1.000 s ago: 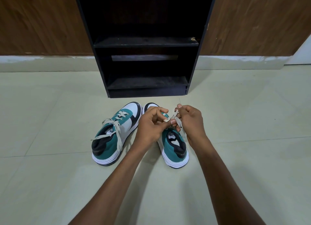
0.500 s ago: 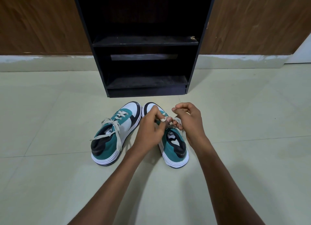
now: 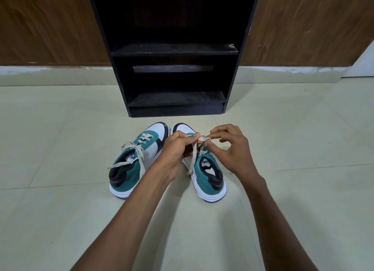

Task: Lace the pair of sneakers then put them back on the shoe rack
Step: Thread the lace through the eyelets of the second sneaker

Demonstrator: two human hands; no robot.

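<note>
Two teal, white and black sneakers stand side by side on the floor, toes toward the black shoe rack [image 3: 174,52]. The left sneaker [image 3: 133,165] has its beige lace tied, with loose ends trailing over its side. Over the right sneaker [image 3: 208,177] both hands work the beige lace [image 3: 194,155]. My left hand [image 3: 176,151] pinches a lace strand that hangs down beside the shoe. My right hand [image 3: 232,147] pinches the lace end just right of my left fingertips. The front of the right sneaker is hidden by my hands.
The rack has two bare shelves and stands against a wooden wall [image 3: 50,23] with a pale skirting. Light floor tiles [image 3: 60,220] spread all around the shoes. A white door edge [image 3: 364,62] shows at the far right.
Both hands have drawn the lace up and slightly apart; a long strand now hangs from my left hand along the right sneaker's inner side. The sneakers have not moved.
</note>
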